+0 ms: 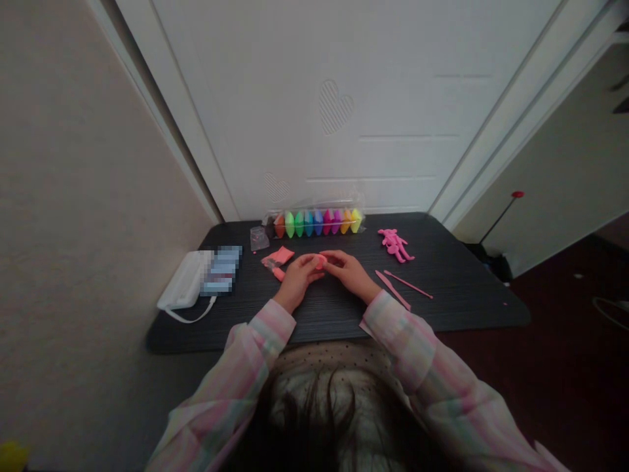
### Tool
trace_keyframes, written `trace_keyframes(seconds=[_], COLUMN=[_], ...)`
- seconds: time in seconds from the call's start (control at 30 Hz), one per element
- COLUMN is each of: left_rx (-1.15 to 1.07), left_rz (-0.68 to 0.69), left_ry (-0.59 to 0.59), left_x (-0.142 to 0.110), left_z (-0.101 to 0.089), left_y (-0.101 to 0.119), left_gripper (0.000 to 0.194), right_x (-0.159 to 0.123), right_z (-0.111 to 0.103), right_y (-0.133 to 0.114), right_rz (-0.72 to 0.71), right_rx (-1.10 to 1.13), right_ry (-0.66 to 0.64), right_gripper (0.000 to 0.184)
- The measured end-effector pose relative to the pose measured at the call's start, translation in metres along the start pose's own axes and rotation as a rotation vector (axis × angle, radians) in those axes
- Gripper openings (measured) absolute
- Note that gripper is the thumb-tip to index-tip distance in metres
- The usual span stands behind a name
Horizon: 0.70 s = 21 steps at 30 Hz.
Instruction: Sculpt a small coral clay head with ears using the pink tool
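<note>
Between my fingers, above the middle of the dark table, is a small coral-pink lump of modelling clay (320, 261). My left hand (297, 278) pinches it from the left, while the fingertips of my right hand (350, 270) press on it from the right. Beside my left hand lies an opened packet of coral clay (281, 257), with another coral piece (278, 274) below it. Two pink modelling tools, a flat one (393, 290) and a thin rod (409, 284), rest to the right of my right hand. A pink figure (396, 245) lies behind them.
A clear pack of several coloured clay pieces (314, 223) stands along the table's back edge, against the white door (295, 98). A small clear container (259, 238) sits left of it. At the table's left are a white device (184, 278) with a cable (191, 320) and a blurred-out item (222, 270).
</note>
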<state>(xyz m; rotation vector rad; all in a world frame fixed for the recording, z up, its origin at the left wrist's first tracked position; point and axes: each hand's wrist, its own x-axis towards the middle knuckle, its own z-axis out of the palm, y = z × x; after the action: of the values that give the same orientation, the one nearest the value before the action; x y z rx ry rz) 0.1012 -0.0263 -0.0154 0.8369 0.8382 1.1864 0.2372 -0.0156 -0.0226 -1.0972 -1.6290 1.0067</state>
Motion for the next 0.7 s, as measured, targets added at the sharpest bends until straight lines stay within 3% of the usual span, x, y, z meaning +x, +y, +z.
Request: trace_keyframes(seconds=[0.33, 0.7], left_rx=[0.080, 0.100], left_rz=[0.015, 0.029], left_ry=[0.020, 0.009], left_x=[0.0037, 0.0023], left_z=[-0.0036, -0.0024], left_y=[-0.0054, -0.0056], left_gripper=[0.018, 0.017], right_x=[-0.0001, -0.0017], right_z=[0.0002, 0.0041], right_y=[-0.0049, 0.0007], right_rz=[0.028, 0.005], right_rx=[0.054, -0.087], right_ry=[0.028, -0.006], right_gripper=[0.029, 0.025])
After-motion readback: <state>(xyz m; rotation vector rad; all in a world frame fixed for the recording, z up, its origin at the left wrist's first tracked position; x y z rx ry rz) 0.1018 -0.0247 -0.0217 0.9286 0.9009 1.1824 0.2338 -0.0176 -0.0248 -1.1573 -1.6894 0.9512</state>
